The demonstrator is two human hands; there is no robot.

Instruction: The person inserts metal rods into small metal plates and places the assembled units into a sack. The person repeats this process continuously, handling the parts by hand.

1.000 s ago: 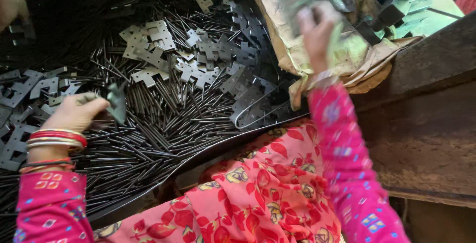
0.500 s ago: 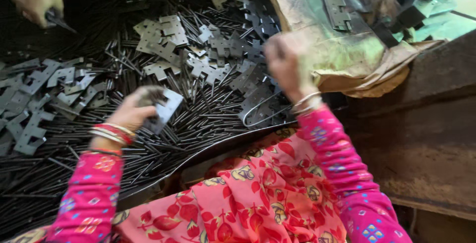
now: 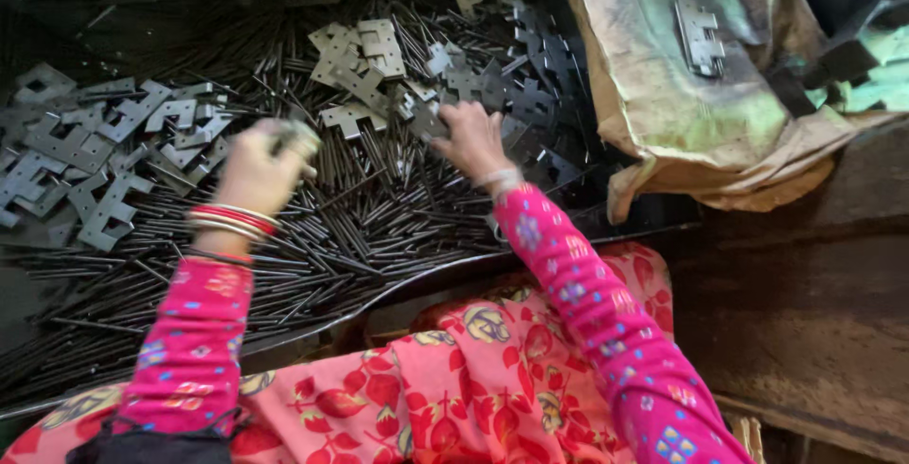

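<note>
Working over a heap of thin dark steel rods (image 3: 379, 227) strewn with flat grey notched metal plates (image 3: 114, 142), we have our left hand (image 3: 260, 166) curled, fingers closed round something small and blurred, seemingly one plate; we cannot tell for sure. Our right hand (image 3: 471, 137) presses half-open fingers onto plates mid-pile. Sharp stamped edges could nick us; rods may roll and slide toward our flowered lap. A crumpled tan sack (image 3: 682, 95) holds another plate.
</note>
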